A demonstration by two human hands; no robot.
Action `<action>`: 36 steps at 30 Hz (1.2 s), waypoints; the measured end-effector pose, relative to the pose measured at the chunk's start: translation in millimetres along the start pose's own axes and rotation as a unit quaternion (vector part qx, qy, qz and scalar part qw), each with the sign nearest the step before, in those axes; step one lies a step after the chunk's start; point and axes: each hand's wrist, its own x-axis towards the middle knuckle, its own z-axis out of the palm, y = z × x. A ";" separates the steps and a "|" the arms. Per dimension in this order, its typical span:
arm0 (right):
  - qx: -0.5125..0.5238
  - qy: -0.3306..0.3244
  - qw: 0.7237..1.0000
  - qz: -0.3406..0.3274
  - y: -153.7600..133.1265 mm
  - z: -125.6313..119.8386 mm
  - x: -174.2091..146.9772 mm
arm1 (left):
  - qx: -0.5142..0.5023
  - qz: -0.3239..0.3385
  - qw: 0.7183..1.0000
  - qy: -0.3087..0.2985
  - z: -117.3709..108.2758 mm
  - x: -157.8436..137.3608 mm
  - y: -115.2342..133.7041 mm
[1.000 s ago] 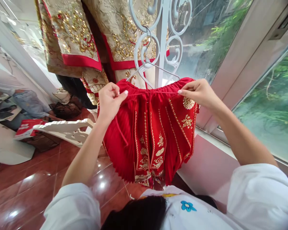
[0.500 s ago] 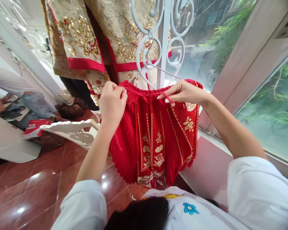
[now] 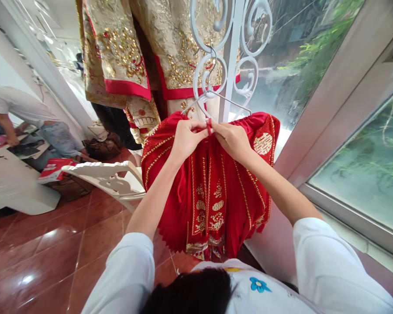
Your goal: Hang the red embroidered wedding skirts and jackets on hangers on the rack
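A red pleated skirt (image 3: 212, 192) with gold embroidery hangs before me from a thin wire hanger (image 3: 231, 101). My left hand (image 3: 190, 138) and my right hand (image 3: 231, 138) meet at the middle of its gathered waistband. Between their fingertips is a red drawstring (image 3: 209, 126), pinched by both hands just below the hanger's neck. Each hand is closed at the fingertips; how the string runs between them is partly hidden. Gold beaded lines and motifs run down the skirt's front panels.
A white scrolled metal rack (image 3: 229, 56) holds the hanger. Cream and gold garments (image 3: 124, 52) with red trim hang behind. A white chair (image 3: 108, 176) stands at left, and a person (image 3: 36, 113) bends over a white table (image 3: 19, 183) beyond. Windows (image 3: 363, 161) are at right.
My hands have come together from the two sides of the waistband to its middle, bringing the red drawstring between them. The camera view has shifted slightly left.
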 end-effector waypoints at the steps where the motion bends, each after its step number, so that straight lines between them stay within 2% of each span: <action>1: 0.005 0.004 1.000 -0.009 1.2 1.8 0.4 | 0.008 0.006 1.000 0.001 -0.3 -0.8 -1.0; 8: 0.151 0.101 0.980 -0.079 10.0 16.5 7.9 | 0.088 0.059 0.994 -0.034 -4.7 -7.5 -6.3; 12: 0.172 0.097 0.977 -0.084 5.1 15.7 11.3 | 0.126 0.079 0.988 -0.040 -5.5 -12.8 -7.2; 14: 0.140 0.094 0.984 -0.051 6.7 11.8 9.0 | 0.166 0.087 0.982 -0.031 -8.4 -17.6 -7.7; 17: 0.064 0.114 0.991 0.029 15.1 3.7 0.0 | 0.257 0.103 0.961 0.015 -16.8 -27.4 -7.7; 19: 0.048 0.113 0.991 0.055 18.9 -1.7 -6.7 | 0.291 0.103 0.951 0.035 -21.5 -33.6 -7.2; 22: 0.118 0.115 0.983 0.080 13.8 -7.4 -11.5 | 0.230 0.065 0.970 0.046 -20.6 -38.2 -6.2; 24: 0.235 0.101 0.959 0.121 4.4 -8.6 -10.4 | 0.116 0.011 0.992 0.048 -15.2 -37.6 -5.4; 25: 0.304 0.083 0.937 0.149 -0.5 -8.3 -9.1 | 0.052 -0.019 0.997 0.047 -12.0 -36.4 -5.0; 28: 0.466 0.031 0.856 0.221 -8.9 -5.7 -5.1 | -0.096 -0.081 0.991 0.041 -5.6 -31.7 -4.4; 30: 0.500 0.019 0.832 0.239 -5.5 -5.7 -4.3 | -0.146 -0.102 0.983 0.042 -6.4 -28.9 -5.1; 31: 0.491 0.012 0.839 0.235 -1.2 -7.1 -4.6 | -0.159 -0.113 0.980 0.042 -8.3 -27.9 -5.9; 34: 0.389 -0.019 0.902 0.185 15.6 -16.4 -7.0 | -0.157 -0.147 0.976 0.036 -16.9 -27.1 -8.7; 36: 0.343 -0.046 0.927 0.145 23.8 -24.0 -8.0 | -0.133 -0.155 0.978 0.028 -21.1 -27.6 -9.6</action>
